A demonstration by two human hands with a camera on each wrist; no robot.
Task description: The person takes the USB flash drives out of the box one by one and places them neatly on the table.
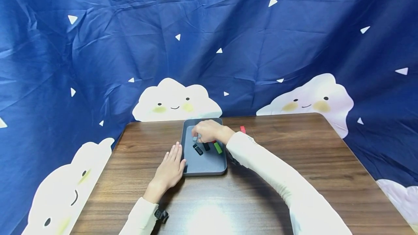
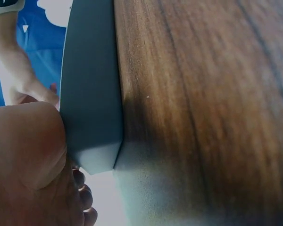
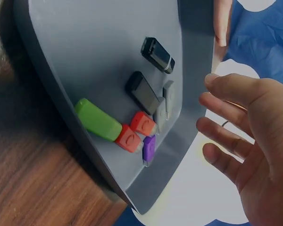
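My left hand lies with straight fingers along the left side of a grey tray, thumb at the rim. Over the tray's far part hovers my right hand; its fingers are loosely bent and apart, with nothing between them in the right wrist view. Below it lie several USB sticks: a black one, a second black one, a green one, two red ones and a purple one. Two grey sticks lie beside the second black one.
A small red object is on the wooden table, right of the tray and beyond my right forearm. Behind the table hangs a blue cloth with white clouds and triangles.
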